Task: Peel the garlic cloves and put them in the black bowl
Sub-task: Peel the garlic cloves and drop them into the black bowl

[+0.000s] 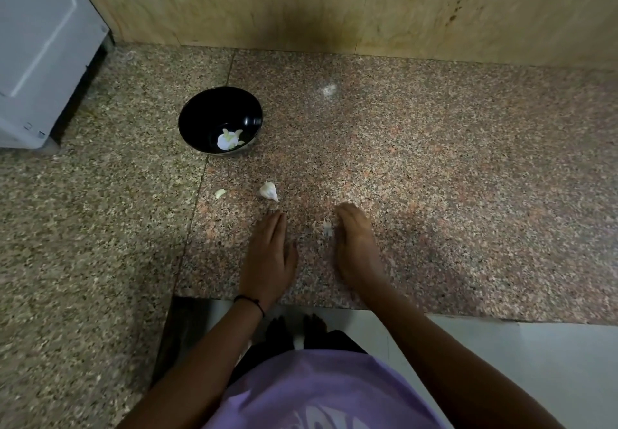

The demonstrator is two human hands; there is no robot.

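Purple shirt (311, 392) at bottom edge; bare feet (294, 331) on pale floor below the counter lip.

L hand (267, 258): palm down, flat on granite counter (468, 194), fingers straight and pressed together, thumb out to the side. Holds nothing. Thin black band (251, 302) on the wrist.

R hand (357, 248): set on its edge on the counter, fingers straight and close together, a bit blurred. Nothing pinched as far as I can tell.

Skins (326, 227): small papery whitish scraps between the hands, just beside R hand's fingers, apart from L.

Clove (268, 190): unpeeled, white papery coat, plump w/ pointed tail toward near-right; lies on counter just beyond L fingertips, not touching.

Small piece (220, 193): pale cream, smooth, looks peeled; left of the clove, apart from it.

Bowl (200, 111): black, glossy, round, upright, further back-left on counter. Inside at the bottom: peeled garlic (229, 139), white-cream, a few pcs clumped; count unclear.

Far left: white appliance (40, 44). Back: tan wood-look wall (334, 4), dark smudge mid.
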